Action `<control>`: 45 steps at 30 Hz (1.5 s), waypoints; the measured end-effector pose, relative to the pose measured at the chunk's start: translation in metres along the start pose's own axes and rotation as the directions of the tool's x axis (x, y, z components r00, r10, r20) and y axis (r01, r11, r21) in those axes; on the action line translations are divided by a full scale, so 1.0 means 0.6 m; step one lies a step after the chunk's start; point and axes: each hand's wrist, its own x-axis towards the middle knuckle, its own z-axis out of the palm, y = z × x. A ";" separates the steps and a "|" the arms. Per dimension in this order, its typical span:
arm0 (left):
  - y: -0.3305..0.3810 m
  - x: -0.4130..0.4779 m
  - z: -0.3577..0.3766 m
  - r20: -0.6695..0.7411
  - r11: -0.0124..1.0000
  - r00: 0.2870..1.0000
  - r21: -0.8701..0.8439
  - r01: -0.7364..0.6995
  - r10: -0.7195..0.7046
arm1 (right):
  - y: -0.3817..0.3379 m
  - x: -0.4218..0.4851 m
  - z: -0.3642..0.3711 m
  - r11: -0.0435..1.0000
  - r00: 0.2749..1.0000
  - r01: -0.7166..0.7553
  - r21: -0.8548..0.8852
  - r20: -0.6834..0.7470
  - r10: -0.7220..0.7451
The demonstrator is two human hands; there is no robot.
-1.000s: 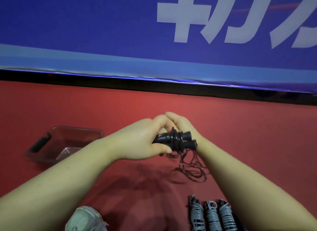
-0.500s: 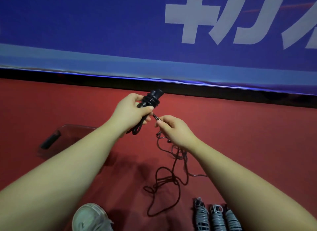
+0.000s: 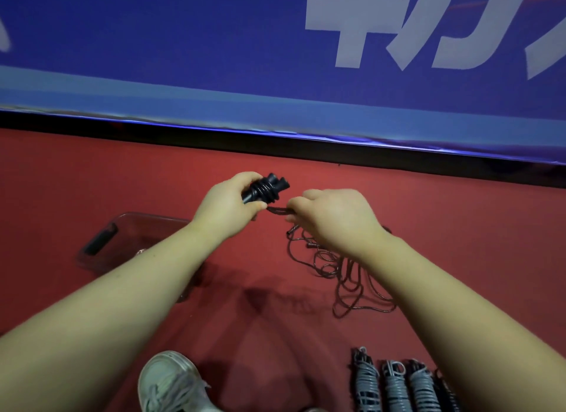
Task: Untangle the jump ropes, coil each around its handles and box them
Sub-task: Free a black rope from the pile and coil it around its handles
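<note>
The black handles [image 3: 266, 188] are held side by side in the left hand [image 3: 225, 208], whose fingers are curled round their lower ends. Several turns of rope are wound on them. Their long axis is tilted up and to the right, toward the far edge of the floor [image 3: 459, 227]. The black cord [image 3: 277, 210] is pinched in the closed right hand [image 3: 333, 220], just below the handles and close beside the left thumb. From there the slack [image 3: 346, 276] falls to a loose tangle on the floor, below and right of both hands and nearer the right arm. The next turn is therefore judged to be fed from the right, across the handles' axis. The clear box [image 3: 128, 240] lies left, partly under the left forearm. The grey coiled ropes [image 3: 395, 387] are lined up at the floor's near edge.
</note>
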 end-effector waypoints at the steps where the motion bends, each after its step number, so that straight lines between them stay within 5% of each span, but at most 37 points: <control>1: 0.000 -0.002 0.004 0.050 0.997 0.998 0.065 -0.041 0.038 | 0.003 0.003 -0.011 0.996 0.996 0.087 -0.028 -0.015 -0.088; 6: 0.012 -0.016 0.021 0.356 0.919 0.932 0.342 -0.195 0.066 | 0.020 0.009 -0.036 0.993 0.991 0.109 -0.050 0.084 -0.104; 12: 0.047 -0.047 0.026 0.574 0.890 0.810 0.299 -0.345 0.121 | 0.039 0.011 -0.028 0.987 0.981 0.065 0.144 0.169 -0.090; 15: 0.059 -0.062 0.027 0.626 0.927 0.765 0.177 -0.331 0.154 | 0.055 0.001 -0.016 0.917 0.965 -0.077 0.391 0.261 -0.030; 20: 0.071 -0.074 0.018 0.547 0.978 0.812 -0.148 -0.146 0.204 | 0.042 -0.041 0.028 0.321 0.915 -0.400 0.858 0.393 0.089; 22: 0.072 -0.070 0.017 0.487 0.955 0.846 -0.285 -0.078 0.215 | 0.020 -0.049 0.045 0.246 0.884 -0.466 0.850 0.436 0.169; 27: 0.071 -0.054 0.002 0.336 0.847 0.925 -0.531 0.030 0.179 | -0.020 -0.020 0.061 -0.177 0.898 -0.349 0.920 0.383 0.217; 30: 0.066 -0.043 -0.006 0.259 0.892 0.956 -0.451 -0.003 0.135 | -0.006 -0.015 0.057 -0.182 0.908 -0.298 0.937 0.337 0.248; 35: 0.069 -0.044 0.005 0.198 0.987 0.974 -0.137 -0.087 0.113 | 0.014 -0.021 0.055 -0.369 0.923 -0.297 0.881 0.364 0.125; 40: 0.062 -0.054 0.015 0.160 0.997 0.984 -0.031 -0.074 0.078 | 0.009 -0.030 0.061 -0.188 0.938 -0.259 0.947 0.293 0.183; 43: 0.048 -0.065 0.004 0.328 0.985 0.945 -0.166 0.054 0.004 | 0.009 -0.029 0.058 -0.171 0.945 -0.244 0.955 0.274 0.181; 45: 0.032 -0.074 -0.016 0.524 0.949 0.851 -0.276 0.151 0.017 | 0.014 -0.031 0.053 -0.171 0.955 -0.232 0.958 0.257 0.146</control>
